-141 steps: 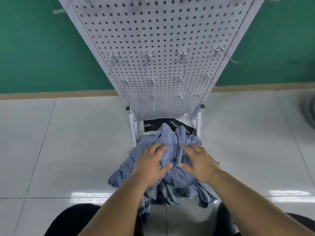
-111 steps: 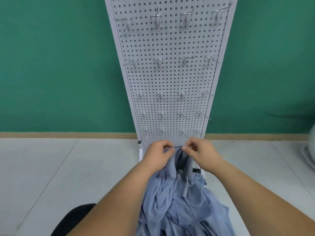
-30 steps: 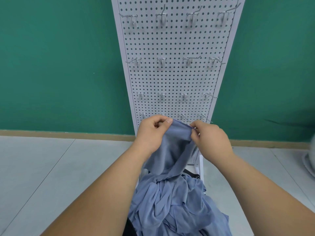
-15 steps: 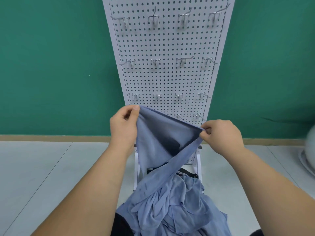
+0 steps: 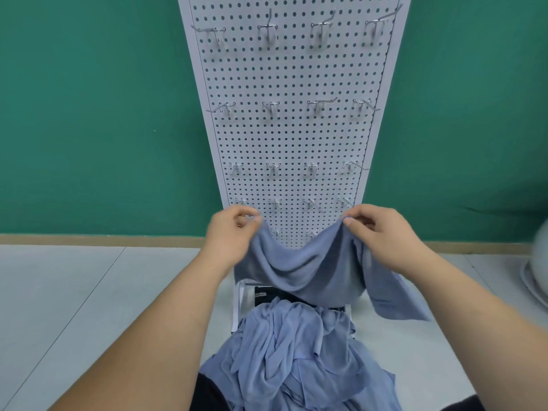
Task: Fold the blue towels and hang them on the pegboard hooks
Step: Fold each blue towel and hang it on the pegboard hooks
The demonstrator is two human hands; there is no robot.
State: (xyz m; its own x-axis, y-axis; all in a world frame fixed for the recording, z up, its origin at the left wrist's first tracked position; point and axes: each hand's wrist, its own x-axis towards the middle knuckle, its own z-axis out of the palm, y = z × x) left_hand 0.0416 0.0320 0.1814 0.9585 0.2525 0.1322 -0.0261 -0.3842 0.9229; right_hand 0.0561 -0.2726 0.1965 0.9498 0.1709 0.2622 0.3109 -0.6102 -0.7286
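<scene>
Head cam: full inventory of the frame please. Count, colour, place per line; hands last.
held towel: 1, blue, sagging between both hands before the pegboard's lower part
towel pile: count unclear, blue, heaped at the pegboard's foot
pegboard: 1, white, upright before the wall
hooks: rows of four, at least 16 showing, metal, all visible ones bare
black item: 1, partly under the pile; unidentifiable
wall: green, behind
floor: pale grey tiles
white object: 1, blurred, right edge
left hand: pinches the towel's left top edge
right hand: pinches its right top edge
</scene>
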